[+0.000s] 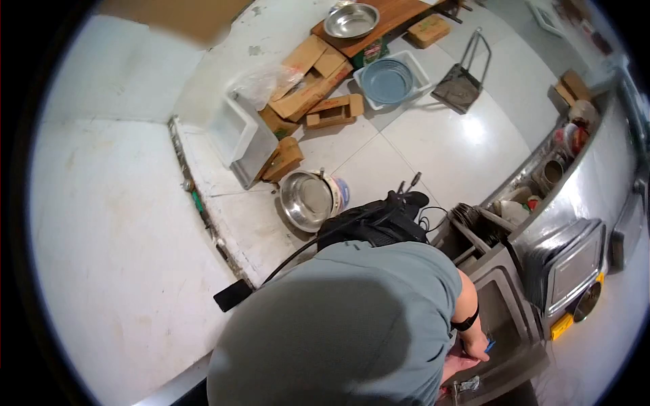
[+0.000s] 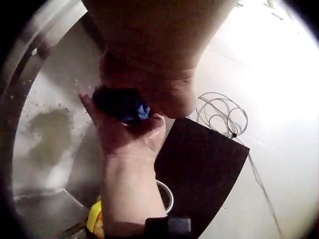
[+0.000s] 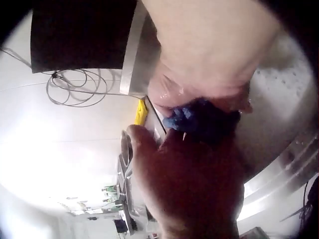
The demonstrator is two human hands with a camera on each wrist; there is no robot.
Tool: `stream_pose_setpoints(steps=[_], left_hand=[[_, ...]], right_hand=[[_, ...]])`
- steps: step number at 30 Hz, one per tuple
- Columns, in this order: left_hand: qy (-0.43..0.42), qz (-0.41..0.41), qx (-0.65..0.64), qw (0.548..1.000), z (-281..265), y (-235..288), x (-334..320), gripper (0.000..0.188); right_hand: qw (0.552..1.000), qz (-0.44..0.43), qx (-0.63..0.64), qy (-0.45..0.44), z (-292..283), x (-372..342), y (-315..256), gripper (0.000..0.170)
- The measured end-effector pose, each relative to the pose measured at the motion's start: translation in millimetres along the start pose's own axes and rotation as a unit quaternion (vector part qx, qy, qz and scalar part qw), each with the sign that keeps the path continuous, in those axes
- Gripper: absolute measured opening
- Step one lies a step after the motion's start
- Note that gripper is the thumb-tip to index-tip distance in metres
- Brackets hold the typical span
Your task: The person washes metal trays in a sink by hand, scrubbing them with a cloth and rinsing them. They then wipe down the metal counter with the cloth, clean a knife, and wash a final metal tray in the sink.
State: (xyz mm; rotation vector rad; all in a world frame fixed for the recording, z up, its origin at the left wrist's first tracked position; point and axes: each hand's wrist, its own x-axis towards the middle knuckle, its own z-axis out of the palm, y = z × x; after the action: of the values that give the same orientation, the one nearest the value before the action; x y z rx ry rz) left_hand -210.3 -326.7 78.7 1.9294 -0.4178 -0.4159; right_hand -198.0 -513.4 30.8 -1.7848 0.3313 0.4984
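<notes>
My two hands meet over the edge of a metal sink, low at the right of the head view. Between them is a crumpled, textured blue cloth, which both hands grip. In the left wrist view, my left hand comes down from the top, in shadow, against the cloth. From the top of the right wrist view, my right hand reaches it with wet, shiny skin. Some fingers are hidden behind the cloth and the other hand. A blue bit sticks out past the hands in the head view.
Stacked metal trays stand beyond the sink, near a yellow-edged item. Steel basins, cardboard boxes and a white tub holding a blue-grey basin sit on the tiled floor. A black cable runs beside the person.
</notes>
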Motion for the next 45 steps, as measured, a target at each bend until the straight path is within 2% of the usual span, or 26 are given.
stream_pose_setpoints(steps=[10,16,18,19,20,21,22,23,25,26,27,29,30,31,32,33,34,35,36,38,40,43,45], left_hand=[[-0.033,-0.022,-0.084,0.996,23,0,8,0.034],[0.047,-0.047,-0.199,0.978,26,-13,-16,0.036],[-0.013,-0.060,-0.095,0.994,9,-5,-35,0.060],[-0.077,-0.087,-0.035,0.993,-2,2,-42,0.067],[-0.057,-0.082,-0.010,0.995,-9,6,-52,0.065],[-0.100,-0.110,0.041,0.988,-16,6,-53,0.068],[-0.091,-0.112,0.076,0.987,-15,-6,-52,0.069],[-0.072,-0.095,0.077,0.990,-19,-10,-56,0.069],[-0.043,-0.095,0.093,0.990,-27,-9,-59,0.061],[-0.046,-0.108,0.089,0.989,-37,4,-60,0.058],[-0.035,-0.087,0.072,0.993,-49,21,-63,0.053],[-0.027,-0.077,0.020,0.996,-68,68,-63,0.047],[-0.040,-0.066,-0.009,0.997,-80,98,-65,0.045],[-0.053,-0.021,-0.045,0.997,-90,122,-66,0.043],[-0.062,0.010,-0.093,0.994,-100,149,-69,0.039],[-0.077,0.101,-0.147,0.981,-106,171,-71,0.038],[-0.090,0.215,-0.186,0.955,-112,190,-72,0.037],[-0.113,0.272,-0.206,0.933,-117,213,-75,0.038],[-0.099,0.315,-0.289,0.899,-115,232,-78,0.035],[-0.090,0.370,-0.356,0.854,-105,257,-80,0.036],[-0.094,0.380,-0.345,0.853,-91,268,-82,0.038],[-0.001,0.376,-0.437,0.817,-72,274,-78,0.043],[-0.024,0.387,-0.252,0.886,-84,269,-68,0.038]], right_hand=[[0.997,0.011,0.061,0.051,-4,-17,12,0.047],[0.988,0.013,0.149,0.047,19,-23,5,0.044],[0.980,0.023,0.193,0.053,43,-19,0,0.043],[0.980,0.019,0.183,0.078,43,-26,1,0.043],[0.987,0.014,0.115,0.109,43,-21,5,0.039],[0.989,0.013,0.043,0.141,42,-14,9,0.035],[0.984,0.017,-0.027,0.173,39,-8,14,0.034],[0.973,-0.018,-0.085,0.213,39,-5,23,0.035],[0.974,0.031,-0.129,0.181,38,-14,26,0.037],[0.970,0.019,-0.167,0.177,32,-8,48,0.039],[0.963,0.014,-0.205,0.175,25,-1,79,0.041],[0.950,0.035,-0.305,0.057,5,2,116,0.046],[0.943,0.064,-0.321,0.058,5,-3,129,0.047],[0.945,0.075,-0.312,0.064,3,-9,142,0.047],[0.962,0.036,-0.263,0.060,3,-11,159,0.046],[0.975,-0.006,-0.214,0.053,5,-10,184,0.046],[0.982,0.017,-0.183,0.044,7,-15,190,0.045],[0.986,0.042,-0.159,0.041,8,-18,191,0.045],[0.989,0.059,-0.133,0.037,12,-17,190,0.044],[0.992,0.086,-0.093,0.030,13,-17,191,0.044],[0.992,0.107,-0.063,0.025,9,-18,190,0.043],[0.991,0.130,-0.030,0.018,1,-19,190,0.042],[0.990,0.139,-0.007,0.005,-1,-18,185,0.042]])
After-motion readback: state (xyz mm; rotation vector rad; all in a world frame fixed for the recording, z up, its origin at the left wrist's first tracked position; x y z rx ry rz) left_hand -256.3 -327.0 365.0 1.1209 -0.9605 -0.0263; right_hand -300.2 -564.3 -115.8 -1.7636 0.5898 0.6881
